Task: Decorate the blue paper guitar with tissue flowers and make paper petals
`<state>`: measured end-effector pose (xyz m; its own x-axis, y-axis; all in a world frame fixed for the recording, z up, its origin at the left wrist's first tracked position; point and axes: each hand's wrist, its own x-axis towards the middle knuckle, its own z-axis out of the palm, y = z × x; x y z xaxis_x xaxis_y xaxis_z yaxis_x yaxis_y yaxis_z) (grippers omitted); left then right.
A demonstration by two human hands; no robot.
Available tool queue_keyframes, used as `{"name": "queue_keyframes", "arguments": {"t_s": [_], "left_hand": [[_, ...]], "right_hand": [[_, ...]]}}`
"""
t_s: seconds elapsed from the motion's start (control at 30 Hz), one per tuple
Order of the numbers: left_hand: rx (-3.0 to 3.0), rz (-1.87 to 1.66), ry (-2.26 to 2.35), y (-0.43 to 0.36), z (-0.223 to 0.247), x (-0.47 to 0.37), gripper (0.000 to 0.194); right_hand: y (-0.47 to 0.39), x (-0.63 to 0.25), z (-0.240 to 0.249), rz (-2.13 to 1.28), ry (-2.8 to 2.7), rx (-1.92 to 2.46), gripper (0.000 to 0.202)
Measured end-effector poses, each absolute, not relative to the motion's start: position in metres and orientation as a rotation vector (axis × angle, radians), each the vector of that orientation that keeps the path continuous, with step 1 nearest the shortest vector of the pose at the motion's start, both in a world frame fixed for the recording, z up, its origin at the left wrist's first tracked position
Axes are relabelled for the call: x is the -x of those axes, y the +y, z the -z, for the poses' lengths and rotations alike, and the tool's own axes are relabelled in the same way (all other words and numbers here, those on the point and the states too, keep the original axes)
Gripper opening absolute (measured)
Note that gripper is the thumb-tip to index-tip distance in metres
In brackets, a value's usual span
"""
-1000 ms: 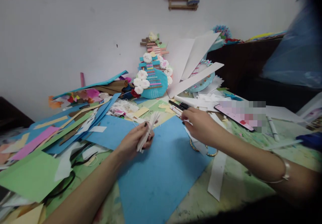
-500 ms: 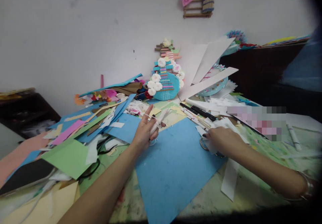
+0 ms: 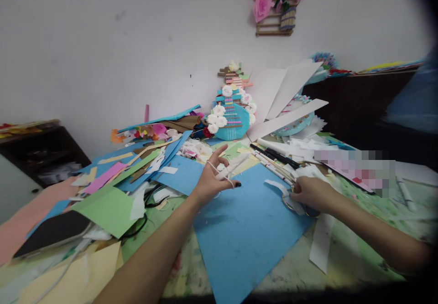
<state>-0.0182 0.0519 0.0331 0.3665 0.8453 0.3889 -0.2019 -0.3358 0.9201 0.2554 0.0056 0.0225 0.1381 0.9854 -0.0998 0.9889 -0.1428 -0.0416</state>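
My left hand (image 3: 214, 176) is over the blue sheet (image 3: 239, 231), holding a narrow white paper piece (image 3: 232, 166) against the thumb side. White string (image 3: 212, 163) loops round its fingers, and the index finger points up. To the right, my right hand (image 3: 310, 192) has its fingers closed at the handles of a pair of scissors (image 3: 286, 200), whose blades I cannot make out. A curled white paper strip (image 3: 276, 186) lies against the scissors and partly under that hand. Another white strip (image 3: 321, 244) hangs over the sheet's right edge.
Pens (image 3: 273, 165) lie behind my right hand. On the left are coloured paper scraps (image 3: 106, 208), a dark flat device (image 3: 53, 233) and black cords. A blue lute-shaped paper craft (image 3: 234, 119) with white flowers leans on the wall.
My left hand's fingers have spread and turned, with the string now stretched across them. My right hand stays at the scissors. The whole view has shifted slightly.
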Motion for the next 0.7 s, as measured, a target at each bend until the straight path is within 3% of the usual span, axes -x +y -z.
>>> {"name": "queue_keyframes", "arguments": {"t_s": [0.13, 0.2, 0.3, 0.37, 0.43, 0.53, 0.63, 0.7], "left_hand": [[-1.351, -1.173, 0.469, 0.049, -0.033, 0.017, 0.06], [-1.248, -1.146, 0.383, 0.049, -0.035, 0.017, 0.057], [-1.136, -1.086, 0.334, 0.051, -0.036, 0.016, 0.059], [-1.041, -1.033, 0.374, 0.054, -0.034, 0.016, 0.049], [-0.963, -0.97, 0.438, 0.058, -0.031, 0.015, 0.034], [-0.931, -0.919, 0.508, 0.061, -0.024, 0.012, 0.021], [-0.963, -0.936, 0.508, 0.059, -0.021, 0.01, 0.019], [-0.975, -0.951, 0.505, 0.056, -0.022, 0.009, 0.018]], "right_hand": [[0.004, -0.258, -0.029, 0.204, 2.017, -2.441, 0.022], [0.003, -0.26, -0.033, 0.276, 2.022, -2.5, 0.022], [0.001, -0.268, -0.04, 0.732, 1.956, -2.623, 0.027], [-0.001, -0.275, -0.043, 1.074, 1.938, -2.64, 0.03], [-0.002, -0.283, -0.046, 1.194, 2.072, -2.606, 0.03], [-0.002, -0.29, -0.048, 0.778, 2.359, -2.589, 0.032], [0.0, -0.291, -0.048, 0.116, 2.392, -2.51, 0.039], [0.002, -0.294, -0.045, -0.086, 2.357, -2.409, 0.047]]}}
